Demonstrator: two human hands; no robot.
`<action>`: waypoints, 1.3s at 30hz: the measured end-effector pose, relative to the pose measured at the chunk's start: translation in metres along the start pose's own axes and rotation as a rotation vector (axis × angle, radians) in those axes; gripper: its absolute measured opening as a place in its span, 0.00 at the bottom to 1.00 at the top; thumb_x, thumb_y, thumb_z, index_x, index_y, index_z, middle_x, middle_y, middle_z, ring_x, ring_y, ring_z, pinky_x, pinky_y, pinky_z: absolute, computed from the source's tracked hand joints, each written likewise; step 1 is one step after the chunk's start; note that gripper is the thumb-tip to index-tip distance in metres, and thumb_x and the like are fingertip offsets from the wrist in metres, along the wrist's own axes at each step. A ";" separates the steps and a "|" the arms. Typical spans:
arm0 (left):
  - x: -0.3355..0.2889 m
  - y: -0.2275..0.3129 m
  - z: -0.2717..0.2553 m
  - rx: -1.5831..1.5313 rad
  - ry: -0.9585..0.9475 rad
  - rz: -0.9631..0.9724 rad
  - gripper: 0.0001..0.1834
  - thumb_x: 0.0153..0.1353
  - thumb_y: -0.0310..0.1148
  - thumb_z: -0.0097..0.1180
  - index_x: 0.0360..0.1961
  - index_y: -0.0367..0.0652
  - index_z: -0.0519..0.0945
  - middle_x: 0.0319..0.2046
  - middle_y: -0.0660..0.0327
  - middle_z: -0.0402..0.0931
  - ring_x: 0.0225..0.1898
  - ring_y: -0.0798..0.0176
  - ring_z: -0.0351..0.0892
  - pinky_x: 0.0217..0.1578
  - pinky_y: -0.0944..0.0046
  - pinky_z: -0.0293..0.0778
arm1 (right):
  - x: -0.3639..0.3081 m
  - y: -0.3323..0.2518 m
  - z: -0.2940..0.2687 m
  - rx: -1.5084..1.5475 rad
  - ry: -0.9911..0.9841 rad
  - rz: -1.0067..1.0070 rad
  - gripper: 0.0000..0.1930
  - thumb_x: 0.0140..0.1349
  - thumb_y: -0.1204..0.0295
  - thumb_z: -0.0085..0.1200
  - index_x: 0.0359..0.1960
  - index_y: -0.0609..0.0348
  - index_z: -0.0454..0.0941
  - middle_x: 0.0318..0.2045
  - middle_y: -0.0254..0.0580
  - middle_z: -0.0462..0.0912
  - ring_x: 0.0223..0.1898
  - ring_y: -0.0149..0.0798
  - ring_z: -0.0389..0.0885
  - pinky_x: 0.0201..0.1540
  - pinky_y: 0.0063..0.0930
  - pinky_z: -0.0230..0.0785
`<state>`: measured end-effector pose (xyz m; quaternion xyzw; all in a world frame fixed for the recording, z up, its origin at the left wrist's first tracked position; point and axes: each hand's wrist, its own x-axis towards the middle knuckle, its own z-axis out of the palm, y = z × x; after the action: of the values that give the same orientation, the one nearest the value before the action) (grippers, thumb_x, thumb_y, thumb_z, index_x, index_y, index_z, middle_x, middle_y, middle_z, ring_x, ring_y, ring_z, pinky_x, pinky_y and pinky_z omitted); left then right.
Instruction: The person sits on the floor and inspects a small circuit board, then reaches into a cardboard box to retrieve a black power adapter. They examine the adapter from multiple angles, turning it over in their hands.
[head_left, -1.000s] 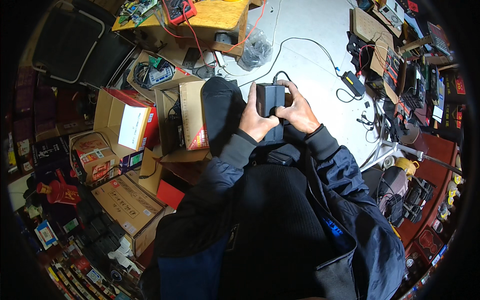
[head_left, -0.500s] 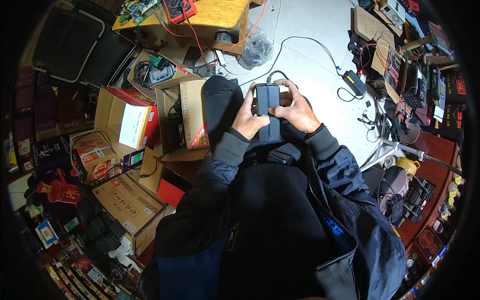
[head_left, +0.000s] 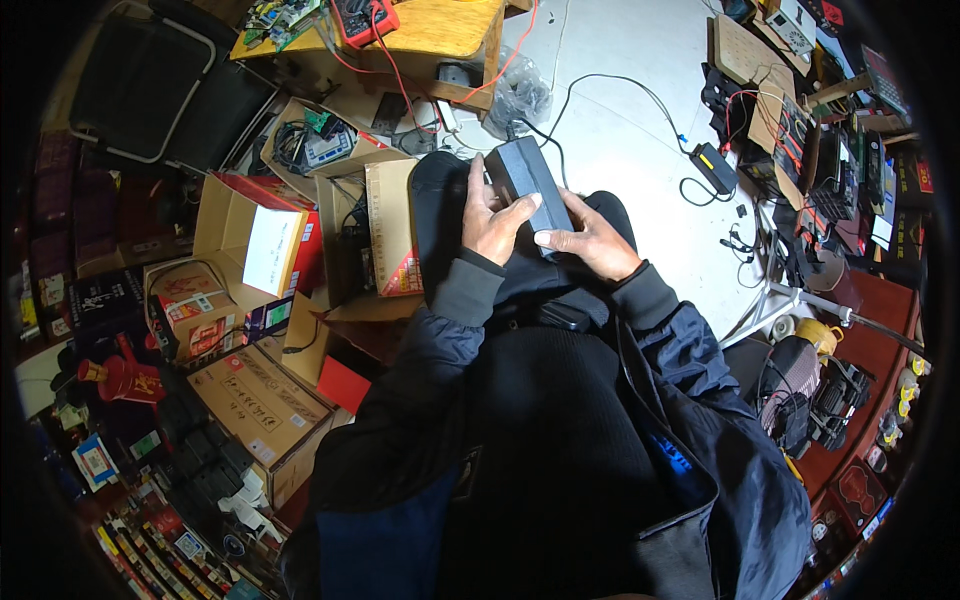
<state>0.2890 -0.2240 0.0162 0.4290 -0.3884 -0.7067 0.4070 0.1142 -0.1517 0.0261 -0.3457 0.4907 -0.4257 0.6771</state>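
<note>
Left hand (head_left: 490, 230) and right hand (head_left: 600, 246) pinch a black corded power adapter (head_left: 525, 170) above the lap (head_left: 510, 288); handwriting marks a cardboard carton (head_left: 285, 390); an open box (head_left: 368, 157) holds cables (head_left: 289, 148).

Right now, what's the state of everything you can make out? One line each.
Left hand: grips black brick, thumb on upper face
Right hand: grips brick's near right side
Black brick: held, tilted, corded at far end
Small carton: open, cables inside
Long carton: top shut
Multimeter: on table, display unreadable
Plastic bag: crumpled, on floor
Black adapter: lying on floor, corded
</note>
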 end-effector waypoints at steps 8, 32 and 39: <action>0.004 0.019 -0.007 -0.311 -0.162 -0.124 0.36 0.75 0.46 0.58 0.76 0.38 0.64 0.66 0.55 0.76 0.66 0.55 0.76 0.70 0.53 0.69 | -0.005 0.004 -0.002 0.757 -0.136 -0.034 0.34 0.76 0.64 0.58 0.77 0.64 0.61 0.64 0.51 0.78 0.61 0.45 0.83 0.64 0.42 0.77; 0.011 0.035 0.028 -0.139 -0.309 -0.130 0.43 0.57 0.20 0.58 0.75 0.38 0.57 0.54 0.52 0.76 0.53 0.61 0.81 0.57 0.57 0.80 | -0.016 -0.040 -0.013 -0.075 0.206 -0.151 0.43 0.60 0.74 0.63 0.79 0.58 0.60 0.49 0.50 0.85 0.49 0.36 0.83 0.58 0.30 0.73; 0.009 0.019 0.032 -0.079 -0.229 -0.062 0.45 0.54 0.22 0.61 0.73 0.33 0.58 0.52 0.51 0.76 0.52 0.60 0.81 0.55 0.57 0.80 | -0.014 -0.037 -0.015 -0.151 0.219 -0.162 0.41 0.58 0.73 0.62 0.76 0.65 0.63 0.53 0.56 0.85 0.52 0.42 0.85 0.57 0.35 0.77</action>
<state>0.2611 -0.2327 0.0413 0.3408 -0.3909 -0.7780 0.3545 0.0889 -0.1549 0.0602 -0.3855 0.5630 -0.4758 0.5550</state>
